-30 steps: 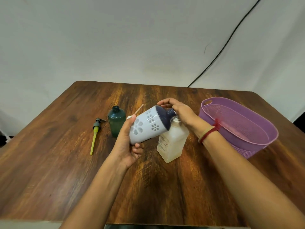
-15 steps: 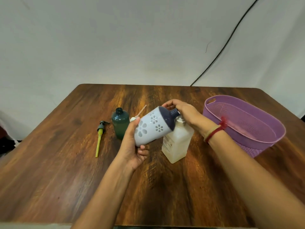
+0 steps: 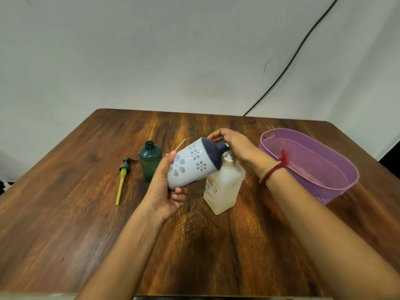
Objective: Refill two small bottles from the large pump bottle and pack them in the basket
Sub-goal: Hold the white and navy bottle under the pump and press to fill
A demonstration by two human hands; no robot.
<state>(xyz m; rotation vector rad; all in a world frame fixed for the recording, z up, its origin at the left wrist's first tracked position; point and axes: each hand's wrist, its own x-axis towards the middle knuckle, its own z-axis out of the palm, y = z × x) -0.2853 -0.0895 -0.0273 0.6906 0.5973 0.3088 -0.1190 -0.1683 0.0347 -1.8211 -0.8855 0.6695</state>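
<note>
Two small bottles stand outside the basket (image 3: 350, 169), so I judge filling barely begun and packing undone. The left hand (image 3: 164, 191) wraps the large pump bottle (image 3: 192, 163) at its base. Its long axis is tilted, with the navy neck pointing away from that grip onto the clear bottle (image 3: 223, 189), where the right hand (image 3: 236, 146) pinches the neck. The green bottle (image 3: 149, 161) waits uncapped just beyond the left thumb.

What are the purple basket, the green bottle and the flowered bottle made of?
The purple basket looks like matte moulded plastic: perforated walls. The green bottle seems glossy translucent plastic, with highlights. The flowered bottle is smooth, opaque white with a navy top: plastic or ceramic, unclear.
</note>
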